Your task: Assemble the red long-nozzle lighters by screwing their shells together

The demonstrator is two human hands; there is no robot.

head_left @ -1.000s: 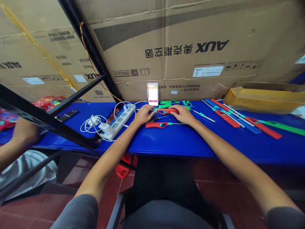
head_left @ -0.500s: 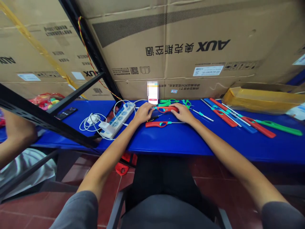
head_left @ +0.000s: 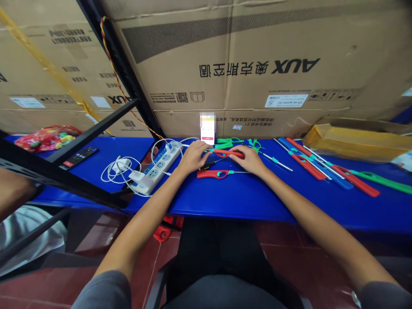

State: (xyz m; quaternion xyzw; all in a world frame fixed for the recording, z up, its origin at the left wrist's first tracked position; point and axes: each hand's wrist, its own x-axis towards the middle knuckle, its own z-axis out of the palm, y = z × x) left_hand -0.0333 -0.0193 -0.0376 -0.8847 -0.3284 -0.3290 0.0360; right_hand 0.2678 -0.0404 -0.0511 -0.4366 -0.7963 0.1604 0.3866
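Note:
A red long-nosed lighter (head_left: 225, 152) lies crosswise between both hands, a little above the blue table. My left hand (head_left: 194, 156) is closed round its teal collar and metal-tube end, which the fingers partly hide. On the butt of the red handle, my right hand (head_left: 249, 159) grips with thumb and fingers. Just below the hands, a second red lighter (head_left: 210, 174) rests on the table, its tube pointing right. A small black-and-yellow tool (head_left: 207, 166) sits between the two lighters, partly hidden. Behind the hands are green lighter handle pieces (head_left: 225, 144).
A lit phone (head_left: 208, 134) leans on the large carton (head_left: 180, 122). To the left are a power strip (head_left: 157, 169) with cables and a black shelf post (head_left: 128, 64). Several lighters (head_left: 357, 180) and a yellow-taped box (head_left: 354, 139) lie right. Someone's arm (head_left: 16, 189) shows far left.
My right hand has shifted its grip slightly toward the handle's butt, and more red handle shows. The lighter remains between both hands. The view has tilted slightly.

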